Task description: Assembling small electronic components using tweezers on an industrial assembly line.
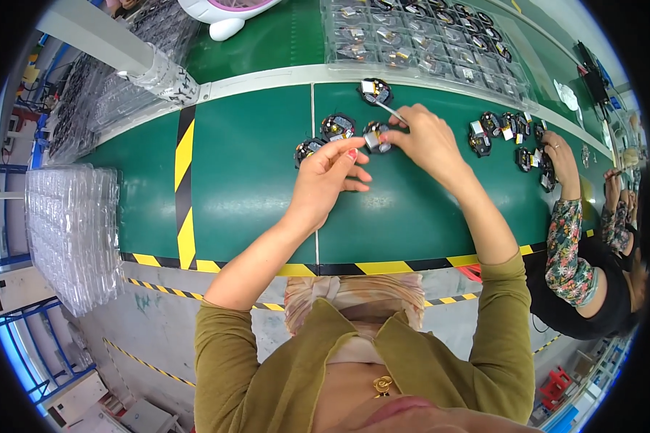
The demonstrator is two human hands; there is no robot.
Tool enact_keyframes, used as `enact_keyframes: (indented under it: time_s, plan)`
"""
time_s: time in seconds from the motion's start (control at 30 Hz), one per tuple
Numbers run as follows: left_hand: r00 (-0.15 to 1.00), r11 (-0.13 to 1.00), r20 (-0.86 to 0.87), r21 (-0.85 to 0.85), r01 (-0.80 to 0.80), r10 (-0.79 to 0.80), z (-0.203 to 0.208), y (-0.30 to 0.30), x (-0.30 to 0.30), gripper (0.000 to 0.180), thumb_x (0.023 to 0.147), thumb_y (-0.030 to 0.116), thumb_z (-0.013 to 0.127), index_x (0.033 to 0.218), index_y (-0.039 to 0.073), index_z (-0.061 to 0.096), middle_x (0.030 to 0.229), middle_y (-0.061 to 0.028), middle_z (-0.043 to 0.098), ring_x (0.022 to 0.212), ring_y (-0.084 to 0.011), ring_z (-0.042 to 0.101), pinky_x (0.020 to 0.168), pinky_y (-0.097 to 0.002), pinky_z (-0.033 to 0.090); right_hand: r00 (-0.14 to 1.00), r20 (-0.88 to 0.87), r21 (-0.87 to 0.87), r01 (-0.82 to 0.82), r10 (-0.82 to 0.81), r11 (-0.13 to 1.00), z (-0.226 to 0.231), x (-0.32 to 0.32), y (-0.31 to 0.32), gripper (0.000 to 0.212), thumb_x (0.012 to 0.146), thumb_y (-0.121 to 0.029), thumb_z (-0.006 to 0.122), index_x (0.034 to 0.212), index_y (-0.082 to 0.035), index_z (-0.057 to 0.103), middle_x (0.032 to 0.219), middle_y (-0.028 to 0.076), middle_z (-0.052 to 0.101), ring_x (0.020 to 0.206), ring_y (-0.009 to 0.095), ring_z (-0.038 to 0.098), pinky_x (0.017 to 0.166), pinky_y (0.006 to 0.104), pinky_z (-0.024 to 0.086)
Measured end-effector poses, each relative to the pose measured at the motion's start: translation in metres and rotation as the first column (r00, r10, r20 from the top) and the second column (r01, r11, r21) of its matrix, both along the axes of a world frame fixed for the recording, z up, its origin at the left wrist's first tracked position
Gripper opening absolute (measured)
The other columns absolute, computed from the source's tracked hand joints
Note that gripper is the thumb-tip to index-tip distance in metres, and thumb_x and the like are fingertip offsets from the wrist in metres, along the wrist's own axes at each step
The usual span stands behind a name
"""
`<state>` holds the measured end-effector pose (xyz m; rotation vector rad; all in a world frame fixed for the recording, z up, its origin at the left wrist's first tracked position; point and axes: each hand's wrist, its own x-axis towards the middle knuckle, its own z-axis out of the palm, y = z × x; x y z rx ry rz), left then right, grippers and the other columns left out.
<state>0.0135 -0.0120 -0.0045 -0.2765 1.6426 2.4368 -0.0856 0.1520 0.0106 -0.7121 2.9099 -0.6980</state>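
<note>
A small round electronic module (pixel 376 137), black with a silver-grey block on it, is between my two hands above the green bench. My right hand (pixel 430 141) is closed, its thumb against the module, and a thin pale stick-like tool (pixel 392 112) juts from its fingers toward the far left. My left hand (pixel 326 177) has its fingers apart, the index fingertip at the module's left edge; whether it bears any weight I cannot tell. Close by lie similar modules: one at the back (pixel 375 92), one left of centre (pixel 337 127), and another (pixel 309 150) partly behind my left hand.
Clear plastic trays (pixel 419 43) of modules stand beyond the bench's rim. Stacked clear trays (pixel 72 231) rise at the left. Several modules (pixel 480 137) lie to the right, where a co-worker's hand (pixel 562 162) reaches in. Yellow-black tape (pixel 185 187) marks the green bench (pixel 245 173).
</note>
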Motion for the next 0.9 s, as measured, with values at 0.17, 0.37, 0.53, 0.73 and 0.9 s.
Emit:
enact_keyframes:
  time_s: [0.17, 0.37, 0.53, 0.73, 0.9]
  plan:
    - [0.982, 0.943, -0.174, -0.308, -0.128, 0.076, -0.001, 0.005, 0.002, 0.046, 0.083, 0.005, 0.054, 0.126, 0.007, 0.039, 0.116, -0.0087, 0.042, 0.089, -0.0103, 0.051, 0.061, -0.0225, 0.049, 0.962, 0.273, -0.409, 0.117, -0.001, 0.905, -0.01, 0.019, 0.006, 0.018, 0.072, -0.013, 0.066, 0.083, 0.0, 0.058, 0.068, 0.008, 0.058, 0.063, 0.021, 0.056, 0.059, 0.0314, 0.043]
    - [0.932, 0.811, -0.361, -0.54, -0.224, 0.017, 0.002, 0.008, 0.005, 0.05, 0.077, -0.003, 0.057, 0.124, 0.006, 0.039, 0.116, -0.0094, 0.041, 0.092, -0.014, 0.05, 0.065, -0.0218, 0.049, 0.97, 0.114, -0.394, -0.155, 0.215, 0.906, 0.01, 0.04, 0.006, 0.044, 0.067, -0.02, 0.071, 0.105, -0.004, 0.056, 0.088, 0.015, 0.058, 0.076, 0.025, 0.059, 0.066, 0.0329, 0.047]
    - [0.909, 0.823, -0.39, -0.462, -0.33, 0.146, 0.001, 0.002, 0.0, 0.028, 0.081, 0.0, 0.053, 0.109, 0.005, 0.049, 0.102, -0.0079, 0.045, 0.082, -0.0114, 0.051, 0.058, -0.0211, 0.049, 0.975, 0.111, -0.101, -0.18, 0.191, 0.978, 0.0, 0.064, 0.007, 0.042, 0.063, -0.02, 0.072, 0.1, -0.003, 0.059, 0.077, 0.014, 0.054, 0.073, 0.03, 0.058, 0.064, 0.0369, 0.047]
    - [0.944, 0.881, -0.328, -0.457, -0.121, -0.04, -0.005, 0.01, 0.005, 0.024, 0.083, 0.001, 0.051, 0.107, 0.001, 0.05, 0.098, -0.0069, 0.049, 0.075, -0.0092, 0.053, 0.059, -0.0215, 0.048, 0.971, 0.199, -0.65, 0.028, 0.135, 0.76, -0.005, 0.043, 0.009, 0.017, 0.075, -0.007, 0.065, 0.09, 0.001, 0.06, 0.075, 0.006, 0.056, 0.061, 0.009, 0.05, 0.054, 0.0236, 0.041]
    - [0.907, 0.921, -0.36, -0.23, -0.314, 0.219, 0.002, 0.014, 0.004, 0.019, 0.08, -0.004, 0.051, 0.099, 0.0, 0.052, 0.098, -0.0083, 0.051, 0.075, -0.0104, 0.056, 0.057, -0.0223, 0.05, 0.899, 0.375, -0.774, 0.168, 0.228, 0.611, 0.0, 0.053, -0.005, 0.026, 0.08, -0.007, 0.06, 0.104, 0.0, 0.057, 0.069, -0.001, 0.056, 0.056, 0.005, 0.047, 0.05, 0.0198, 0.038]
